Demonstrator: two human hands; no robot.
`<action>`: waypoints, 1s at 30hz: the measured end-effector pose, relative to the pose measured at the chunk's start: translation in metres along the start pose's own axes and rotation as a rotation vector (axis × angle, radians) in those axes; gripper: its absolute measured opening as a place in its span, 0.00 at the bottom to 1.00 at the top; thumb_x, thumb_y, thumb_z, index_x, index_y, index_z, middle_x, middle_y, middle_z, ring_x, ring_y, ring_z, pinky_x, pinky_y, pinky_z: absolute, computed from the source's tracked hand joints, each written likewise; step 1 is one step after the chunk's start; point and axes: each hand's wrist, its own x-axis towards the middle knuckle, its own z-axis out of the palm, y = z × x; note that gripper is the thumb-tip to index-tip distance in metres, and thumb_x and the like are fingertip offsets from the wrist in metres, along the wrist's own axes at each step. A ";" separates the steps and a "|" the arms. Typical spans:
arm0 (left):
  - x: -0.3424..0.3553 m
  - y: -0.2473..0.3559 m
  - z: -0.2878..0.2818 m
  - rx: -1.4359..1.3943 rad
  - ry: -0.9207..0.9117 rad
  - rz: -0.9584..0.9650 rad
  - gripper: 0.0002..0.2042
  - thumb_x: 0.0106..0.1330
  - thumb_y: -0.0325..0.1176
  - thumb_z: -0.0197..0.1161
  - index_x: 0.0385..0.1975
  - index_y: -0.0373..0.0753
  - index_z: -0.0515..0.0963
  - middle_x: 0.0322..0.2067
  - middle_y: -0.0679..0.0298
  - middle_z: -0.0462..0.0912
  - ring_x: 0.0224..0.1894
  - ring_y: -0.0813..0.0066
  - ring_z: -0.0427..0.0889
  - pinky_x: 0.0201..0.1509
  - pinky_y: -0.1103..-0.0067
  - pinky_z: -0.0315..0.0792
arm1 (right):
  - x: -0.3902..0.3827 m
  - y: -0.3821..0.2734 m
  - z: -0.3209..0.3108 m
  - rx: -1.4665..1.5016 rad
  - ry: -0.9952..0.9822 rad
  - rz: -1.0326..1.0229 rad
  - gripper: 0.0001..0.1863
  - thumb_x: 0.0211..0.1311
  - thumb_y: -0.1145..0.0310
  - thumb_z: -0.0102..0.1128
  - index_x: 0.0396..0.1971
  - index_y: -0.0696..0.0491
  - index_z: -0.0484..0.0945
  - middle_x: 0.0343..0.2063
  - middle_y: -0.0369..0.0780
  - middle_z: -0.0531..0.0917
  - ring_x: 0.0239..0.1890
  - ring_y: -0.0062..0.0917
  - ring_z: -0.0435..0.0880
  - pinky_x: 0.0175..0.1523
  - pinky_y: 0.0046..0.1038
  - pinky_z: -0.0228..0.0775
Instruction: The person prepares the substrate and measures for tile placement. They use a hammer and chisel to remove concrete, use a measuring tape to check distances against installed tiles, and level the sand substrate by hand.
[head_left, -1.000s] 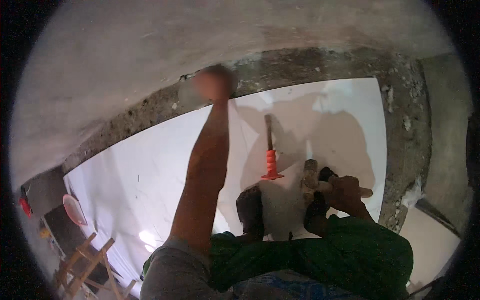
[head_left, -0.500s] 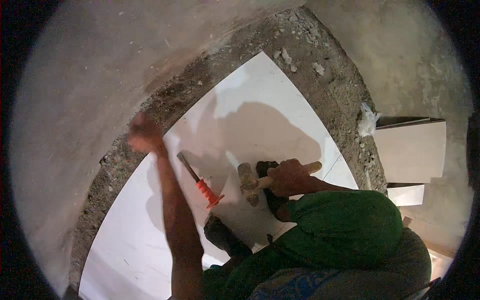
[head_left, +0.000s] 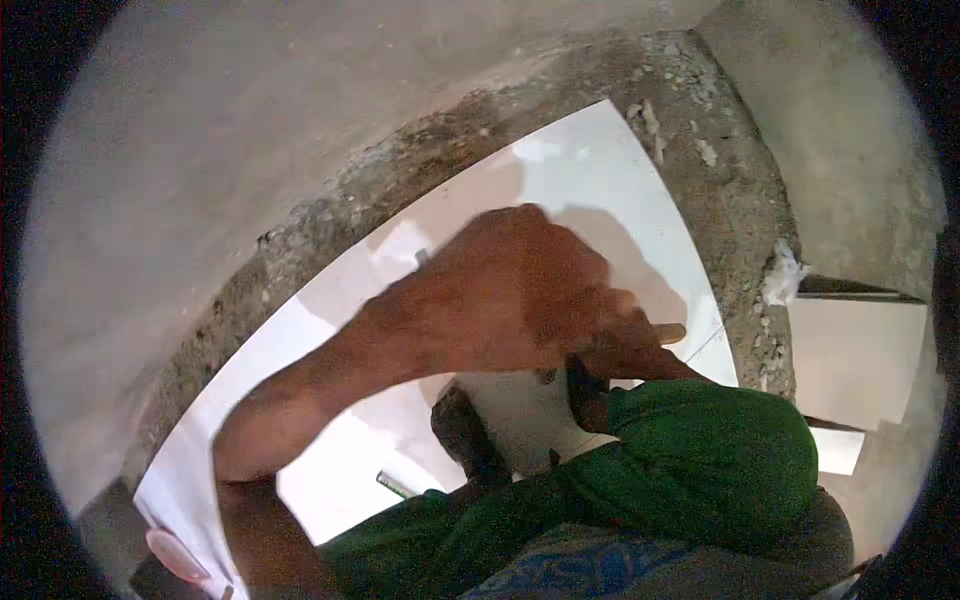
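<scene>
My left arm reaches across the view, and my left hand (head_left: 540, 280) is raised in front of my right hand (head_left: 630, 345). The left fingers look curled in; whatever they hold, if anything, is hidden. My right hand grips a hammer, its wooden handle (head_left: 674, 333) sticking out to the right, while its head is mostly covered by my left hand. Only the metal tip of a chisel (head_left: 420, 257) shows past my left forearm; its orange grip is hidden. Beneath lies a large white tile or panel (head_left: 665, 240).
Rough dirt and rubble (head_left: 690, 130) border the panel along bare plaster walls (head_left: 250, 120). Leaning panels (head_left: 855, 350) stand at the right, beside crumpled white plastic (head_left: 783, 275). My dark-shod foot (head_left: 460, 425) rests on the panel. A pinkish oval thing (head_left: 175, 555) sits lower left.
My left hand has swung from the far left edge of the panel across to my right hand, covering the chisel's grip and the hammer head. The view has shifted slightly.
</scene>
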 end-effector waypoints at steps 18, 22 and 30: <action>-0.129 0.064 0.033 -0.756 0.608 0.024 0.26 0.72 0.49 0.62 0.60 0.35 0.77 0.61 0.48 0.79 0.67 0.58 0.75 0.71 0.60 0.67 | 0.050 -0.022 0.002 0.049 0.107 -0.469 0.22 0.54 0.50 0.70 0.40 0.52 0.84 0.28 0.49 0.86 0.34 0.47 0.86 0.40 0.48 0.79; -0.143 0.075 0.050 -0.770 0.669 -0.069 0.26 0.72 0.50 0.61 0.60 0.35 0.78 0.60 0.49 0.80 0.66 0.58 0.76 0.71 0.61 0.68 | 0.061 -0.028 0.007 0.059 0.086 -0.570 0.22 0.54 0.49 0.70 0.40 0.52 0.84 0.27 0.48 0.86 0.32 0.47 0.87 0.39 0.48 0.79; -0.165 0.092 0.076 -0.798 0.768 -0.154 0.27 0.73 0.51 0.60 0.60 0.34 0.78 0.57 0.49 0.82 0.64 0.58 0.79 0.70 0.63 0.69 | 0.074 -0.032 0.011 0.072 0.078 -0.683 0.21 0.55 0.49 0.70 0.38 0.51 0.85 0.24 0.48 0.86 0.28 0.47 0.87 0.37 0.47 0.81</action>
